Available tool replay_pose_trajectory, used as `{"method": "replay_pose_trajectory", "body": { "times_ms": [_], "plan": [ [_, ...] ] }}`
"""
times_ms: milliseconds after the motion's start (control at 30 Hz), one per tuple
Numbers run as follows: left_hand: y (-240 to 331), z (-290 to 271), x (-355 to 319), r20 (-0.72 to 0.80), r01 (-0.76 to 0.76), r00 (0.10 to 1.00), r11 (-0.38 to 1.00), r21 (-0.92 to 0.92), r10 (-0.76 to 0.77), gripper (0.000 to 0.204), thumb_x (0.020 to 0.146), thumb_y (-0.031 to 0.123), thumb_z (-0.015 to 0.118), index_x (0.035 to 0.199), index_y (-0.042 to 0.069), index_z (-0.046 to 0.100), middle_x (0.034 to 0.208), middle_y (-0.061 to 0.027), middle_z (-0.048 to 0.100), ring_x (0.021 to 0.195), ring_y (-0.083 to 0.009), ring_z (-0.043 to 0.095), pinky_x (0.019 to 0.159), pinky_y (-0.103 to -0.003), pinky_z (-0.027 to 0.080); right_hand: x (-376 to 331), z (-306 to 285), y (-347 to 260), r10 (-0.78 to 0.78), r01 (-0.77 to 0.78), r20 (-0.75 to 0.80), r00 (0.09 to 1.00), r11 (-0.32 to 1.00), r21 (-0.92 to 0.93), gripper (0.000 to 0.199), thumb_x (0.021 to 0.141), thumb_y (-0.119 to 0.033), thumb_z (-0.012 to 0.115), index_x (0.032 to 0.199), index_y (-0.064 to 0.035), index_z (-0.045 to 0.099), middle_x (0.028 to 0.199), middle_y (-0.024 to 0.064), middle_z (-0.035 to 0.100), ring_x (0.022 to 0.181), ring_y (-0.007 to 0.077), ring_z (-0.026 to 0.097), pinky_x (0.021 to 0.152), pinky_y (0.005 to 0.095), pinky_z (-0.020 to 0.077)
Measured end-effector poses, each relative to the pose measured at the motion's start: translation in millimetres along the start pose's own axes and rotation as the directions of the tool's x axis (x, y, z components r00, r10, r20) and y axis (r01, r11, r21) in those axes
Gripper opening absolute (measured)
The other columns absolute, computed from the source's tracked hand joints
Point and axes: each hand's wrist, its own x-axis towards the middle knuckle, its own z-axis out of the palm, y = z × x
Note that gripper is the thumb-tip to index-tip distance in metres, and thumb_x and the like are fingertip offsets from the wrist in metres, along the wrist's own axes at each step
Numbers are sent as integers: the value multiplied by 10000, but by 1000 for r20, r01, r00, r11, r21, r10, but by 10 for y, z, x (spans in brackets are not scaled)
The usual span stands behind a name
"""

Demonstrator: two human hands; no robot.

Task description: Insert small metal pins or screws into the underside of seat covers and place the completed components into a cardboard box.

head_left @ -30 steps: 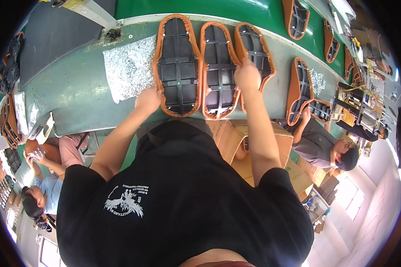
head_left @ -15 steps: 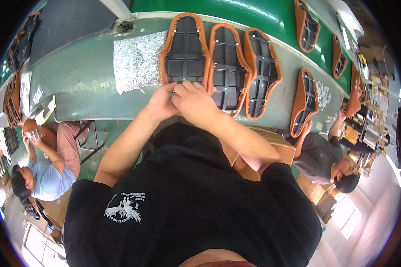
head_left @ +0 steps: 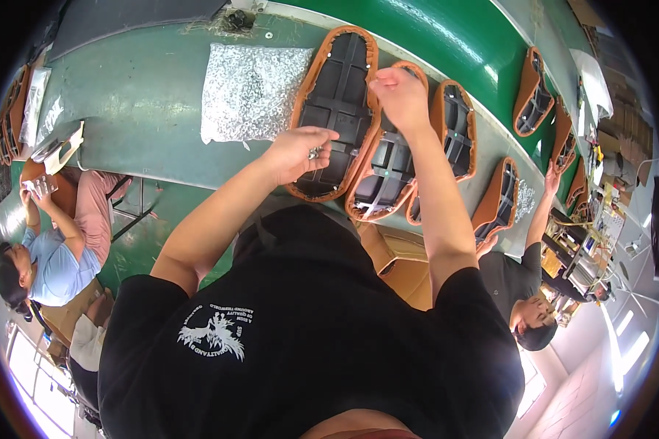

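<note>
My left hand (head_left: 302, 155) is curled around several small shiny metal pieces (head_left: 314, 154), over the lower left part of a long panel with a black ribbed back (head_left: 348, 95) and an orange-brown wrapped rim. At the upper right edge of that panel, my right hand (head_left: 403, 95) has its fingertips pinched together; whatever they hold is too small to make out. My right wrist and forearm cover part of a second such panel (head_left: 388, 164), which lies against the first. Beside it rests a third panel (head_left: 458, 128).
A clear bag of small pale pieces (head_left: 250, 91) lies left of the panels on the green table (head_left: 139, 110). More panels (head_left: 532, 95) lie on the green strip at the right. A cardboard box (head_left: 403, 267) stands below the table edge. Co-workers sit left (head_left: 66, 256) and right (head_left: 520, 293).
My hands, together at the first panel's lower edge before, have separated. The right went up and right, the left stayed low. The first panel now appears farther right and more tilted in view.
</note>
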Motion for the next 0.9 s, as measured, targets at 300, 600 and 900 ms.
{"method": "replay_pose_trajectory", "body": {
  "times_ms": [300,600,900],
  "plan": [
    [27,-123,119,57,100,993,990,96,-105,345,1061,312,564,1180,1,652,722,24,485,639,-74,459,549,-238,367,682,319,578,-165,175,60,984,932,-316,142,857,-143,728,952,-36,734,952,147,701,925,335,684,839,420,555],
    [90,-223,51,142,61,989,996,-67,-51,327,1025,119,539,1308,-25,619,993,-59,635,895,-150,632,817,-305,563,773,416,568,-215,244,117,970,878,-412,83,883,-127,694,916,-51,694,943,143,693,905,343,680,845,426,558],
    [-15,-394,105,117,-4,993,997,-73,13,280,1015,118,604,1256,-15,657,953,-34,650,877,-125,633,806,-285,564,842,388,674,-478,564,309,822,612,-554,119,888,-65,652,961,-63,746,1023,108,693,949,322,683,846,413,565]
  ]
}}
